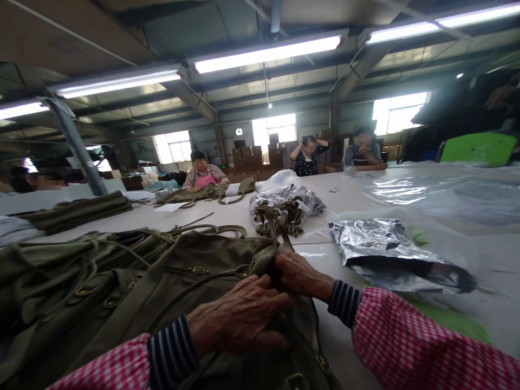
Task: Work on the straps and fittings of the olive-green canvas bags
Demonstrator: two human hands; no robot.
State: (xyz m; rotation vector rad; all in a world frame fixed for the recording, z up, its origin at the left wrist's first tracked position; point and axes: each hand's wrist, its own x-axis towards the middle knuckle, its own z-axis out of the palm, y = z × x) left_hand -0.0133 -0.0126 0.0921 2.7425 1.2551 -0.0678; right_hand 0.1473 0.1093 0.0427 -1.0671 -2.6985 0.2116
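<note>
Our right hand [303, 275] closes on the upper edge of an olive canvas bag [223, 252], soft, creased and set with a metal buckle [199, 270], lying before us on the smooth white table [349, 203]. Our left hand [238, 314] bends over its fabric; we cannot tell whether it grips. A crumpled, shiny foil pouch [374, 244] gapes nearby.

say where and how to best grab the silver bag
Probably pinch the silver bag by its mouth's upper lip, coming from the near side with the right hand: it lies with its dark mouth gaping towards the wearer, so that edge looks free.
</note>
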